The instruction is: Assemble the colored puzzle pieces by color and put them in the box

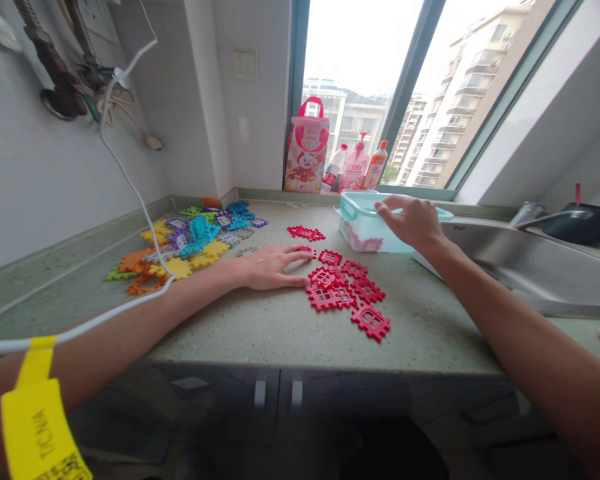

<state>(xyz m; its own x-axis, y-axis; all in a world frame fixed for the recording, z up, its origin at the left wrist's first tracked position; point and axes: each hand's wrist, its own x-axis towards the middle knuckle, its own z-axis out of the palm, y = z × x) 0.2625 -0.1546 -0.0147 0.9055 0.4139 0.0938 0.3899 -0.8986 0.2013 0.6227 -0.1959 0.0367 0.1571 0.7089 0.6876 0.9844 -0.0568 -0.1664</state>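
My left hand [277,265] lies low over the counter with its fingers stretched out. Its fingertips touch or nearly touch the red window-shaped building pieces [325,298], which lie scattered with notched edges. My right hand [413,223] is over the light teal plastic box [353,205], fingers loosely bent and nothing visible in them. Some of its fingers are hidden from view. Through the box's clear wall a few red pieces [367,240] show at the bottom. A small group of red pieces [306,233] lies left of the box.
A pile of blue, yellow, orange, purple and grey pieces [200,235] sits at the left, with a white cable [137,190] hanging across it. The sink [530,267] is at the right. A pink bag [306,160] and several bottles [354,167] stand by the window.
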